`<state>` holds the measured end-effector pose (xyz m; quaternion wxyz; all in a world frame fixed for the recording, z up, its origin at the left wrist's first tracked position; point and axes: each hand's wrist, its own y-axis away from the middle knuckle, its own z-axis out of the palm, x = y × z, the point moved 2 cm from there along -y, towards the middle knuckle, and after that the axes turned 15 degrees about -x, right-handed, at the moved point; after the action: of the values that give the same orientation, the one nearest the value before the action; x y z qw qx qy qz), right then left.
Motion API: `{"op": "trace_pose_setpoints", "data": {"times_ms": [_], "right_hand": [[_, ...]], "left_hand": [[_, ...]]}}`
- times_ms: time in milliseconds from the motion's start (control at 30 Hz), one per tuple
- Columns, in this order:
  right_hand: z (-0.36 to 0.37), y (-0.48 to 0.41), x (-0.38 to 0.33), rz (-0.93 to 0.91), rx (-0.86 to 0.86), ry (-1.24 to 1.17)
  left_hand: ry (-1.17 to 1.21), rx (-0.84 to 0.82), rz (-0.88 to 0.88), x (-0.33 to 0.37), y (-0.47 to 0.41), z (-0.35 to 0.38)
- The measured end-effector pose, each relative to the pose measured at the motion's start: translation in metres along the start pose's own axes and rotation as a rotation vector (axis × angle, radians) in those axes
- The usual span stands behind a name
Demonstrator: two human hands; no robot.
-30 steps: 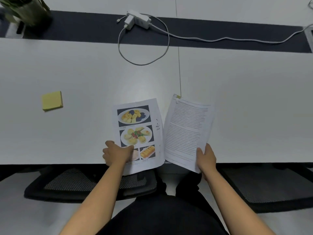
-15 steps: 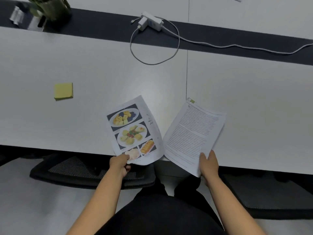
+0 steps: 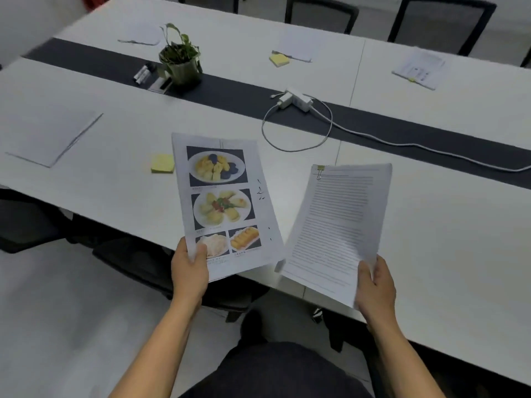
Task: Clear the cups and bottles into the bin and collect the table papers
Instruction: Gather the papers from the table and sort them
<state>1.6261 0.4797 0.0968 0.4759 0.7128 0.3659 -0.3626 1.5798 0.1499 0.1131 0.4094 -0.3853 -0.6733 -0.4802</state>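
Potted plant and white charger on dark table strip

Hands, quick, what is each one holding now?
Left hand: holds the food photo sheet.
Right hand: holds the clipped text pages.

six papers, two yellow sticky-note pads, one potted plant, one white charger with cable

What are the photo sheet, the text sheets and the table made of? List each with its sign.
Photo sheet: thin paper, matte print; it curls above the left hand pinching it.
Text sheets: plain paper, several leaves, flexing in the right hand; a gold clip, likely metal, binds a corner.
Table: smooth white top, probably laminate; soft sheen.
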Motion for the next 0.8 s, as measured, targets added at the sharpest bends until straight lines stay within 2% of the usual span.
{"op": "trace_pose_setpoints", "data": {"times_ms": [100, 200, 400, 533, 633, 800], "right_hand": [[-0.001, 0.014, -0.013, -0.085, -0.075, -0.065], [0.014, 0.024, -0.010, -0.101, -0.204, -0.117], [0.089, 0.047, -0.022, -0.119, -0.515, -0.067], [0.164, 0.071, -0.059, -0.191, -0.688, 0.007], [0.233, 0.087, -0.092, -0.273, -0.751, 0.019], [0.371, 0.119, -0.153, -0.377, -0.803, -0.009]], "left_hand": [[0.105, 0.120, 0.040, 0.003, 0.049, -0.013], [0.171, 0.267, -0.022, -0.010, 0.095, -0.033], [0.349, 0.631, -0.045, -0.024, 0.180, -0.105], [0.437, 0.841, 0.024, -0.024, 0.209, -0.177], [0.527, 0.957, 0.090, -0.030, 0.212, -0.238], [0.628, 0.995, 0.203, -0.041, 0.183, -0.359]]}}
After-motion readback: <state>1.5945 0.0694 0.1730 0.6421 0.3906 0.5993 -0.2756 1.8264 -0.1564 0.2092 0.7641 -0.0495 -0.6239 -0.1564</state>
